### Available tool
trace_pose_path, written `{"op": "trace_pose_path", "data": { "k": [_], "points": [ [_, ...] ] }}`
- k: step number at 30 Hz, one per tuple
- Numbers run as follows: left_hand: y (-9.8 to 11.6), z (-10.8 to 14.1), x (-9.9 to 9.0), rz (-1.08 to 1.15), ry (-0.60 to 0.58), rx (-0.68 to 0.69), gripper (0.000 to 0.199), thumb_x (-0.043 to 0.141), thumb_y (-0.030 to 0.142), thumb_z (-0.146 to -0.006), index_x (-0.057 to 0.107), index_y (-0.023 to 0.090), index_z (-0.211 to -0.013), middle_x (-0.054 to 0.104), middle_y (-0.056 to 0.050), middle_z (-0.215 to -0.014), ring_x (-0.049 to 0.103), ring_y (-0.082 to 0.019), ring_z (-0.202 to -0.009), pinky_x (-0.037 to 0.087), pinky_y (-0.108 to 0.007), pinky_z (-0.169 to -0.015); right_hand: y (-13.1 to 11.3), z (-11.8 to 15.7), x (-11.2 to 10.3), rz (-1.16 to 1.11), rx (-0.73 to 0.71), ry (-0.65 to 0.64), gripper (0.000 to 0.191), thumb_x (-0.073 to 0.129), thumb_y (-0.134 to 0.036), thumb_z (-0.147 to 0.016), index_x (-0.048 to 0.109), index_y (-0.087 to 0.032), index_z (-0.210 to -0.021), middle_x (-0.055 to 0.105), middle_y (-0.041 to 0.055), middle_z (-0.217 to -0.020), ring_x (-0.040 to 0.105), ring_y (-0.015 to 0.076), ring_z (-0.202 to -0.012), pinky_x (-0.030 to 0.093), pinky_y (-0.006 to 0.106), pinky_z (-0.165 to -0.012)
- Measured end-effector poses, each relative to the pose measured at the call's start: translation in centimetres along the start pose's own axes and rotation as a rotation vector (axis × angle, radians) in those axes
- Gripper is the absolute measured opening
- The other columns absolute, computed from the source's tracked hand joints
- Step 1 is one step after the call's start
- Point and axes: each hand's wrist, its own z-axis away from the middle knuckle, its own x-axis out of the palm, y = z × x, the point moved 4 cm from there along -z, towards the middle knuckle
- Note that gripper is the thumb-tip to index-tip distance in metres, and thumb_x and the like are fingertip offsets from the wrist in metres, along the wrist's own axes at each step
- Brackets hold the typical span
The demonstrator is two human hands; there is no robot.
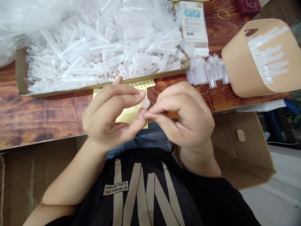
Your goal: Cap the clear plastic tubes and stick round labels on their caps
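Between the fingertips and thumb of my left hand (pixel 113 110) is a small clear plastic tube (pixel 145 103), its round end facing up toward the camera. My right hand (pixel 185 113) is pinched at the lower edge of the tube, thumb against forefinger; whatever it grips is too small to make out. Under my left hand lie yellow sticker sheets (pixel 128 116), one with rows of small round marks. Beyond both hands stands a shallow cardboard tray (pixel 84 90) heaped with clear plastic tubes and small caps.
Several capped tubes (pixel 210 73) lie right of the tray, below a packaged card (pixel 194 23). A tan bin (pixel 237 62) holding white strips stands at the right. A rubber band (pixel 223 14) lies behind. An open cardboard box (pixel 235 147) sits below the table edge.
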Motion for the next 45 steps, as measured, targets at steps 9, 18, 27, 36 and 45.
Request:
{"op": "trace_pose_path", "data": {
  "k": [9,18,27,36,45],
  "points": [
    [0.7,-0.3,-0.2,-0.008,-0.061,-0.187,0.033,0.082,0.028,-0.080,0.072,0.024,-0.111,0.075,0.002,-0.094,0.071,-0.018,-0.086,0.063,-0.043,-0.092,0.8,0.2,0.4,-0.063,0.047,0.111,0.010,0.072,-0.030,-0.088,0.066,-0.036,-0.093,0.069,-0.0023,-0.079,0.067,0.0225,-0.074,0.059,0.041,-0.066],
    [0.4,-0.6,-0.5,0.063,0.030,-0.299,0.044,0.087,0.021,-0.069,0.076,0.035,-0.109,0.077,-0.001,-0.089,0.072,-0.025,-0.079,0.061,-0.049,-0.069,1.5,0.3,1.2,-0.208,0.142,0.091,0.008,0.070,-0.035,-0.088,0.064,-0.033,-0.093,0.068,-0.0010,-0.084,0.067,0.0213,-0.082,0.058,0.039,-0.071],
    [0.4,-0.4,-0.7,0.253,0.108,-0.466,0.027,0.079,0.017,-0.080,0.076,0.026,-0.106,0.075,-0.002,-0.092,0.072,-0.019,-0.079,0.061,-0.035,-0.066,2.8,0.9,2.8,-0.555,0.256,0.141,0.018,0.052,-0.048,-0.097,0.059,-0.032,-0.102,0.069,0.0002,-0.082,0.061,0.0173,-0.060,0.048,0.034,-0.049],
    [-0.1,-0.9,0.2,0.559,0.160,-0.776,0.024,0.088,0.028,-0.074,0.071,0.023,-0.090,0.054,0.006,-0.061,0.041,-0.004,-0.042,0.033,-0.020,-0.035,2.9,0.8,3.6,-0.832,0.404,0.045,0.036,0.047,-0.060,-0.093,0.070,-0.037,-0.108,0.073,-0.0018,-0.091,0.046,0.0131,-0.050,0.044,0.032,-0.048],
    [0.6,-1.0,-0.9,0.409,0.267,-0.650,0.007,0.081,0.016,-0.081,0.078,0.014,-0.087,0.062,0.002,-0.060,0.051,-0.005,-0.047,0.038,-0.020,-0.039,0.6,0.7,4.0,-0.879,0.496,0.017,0.043,0.045,-0.061,-0.093,0.072,-0.037,-0.118,0.067,0.0017,-0.095,0.043,0.0167,-0.060,0.043,0.036,-0.056]
  ]
}}
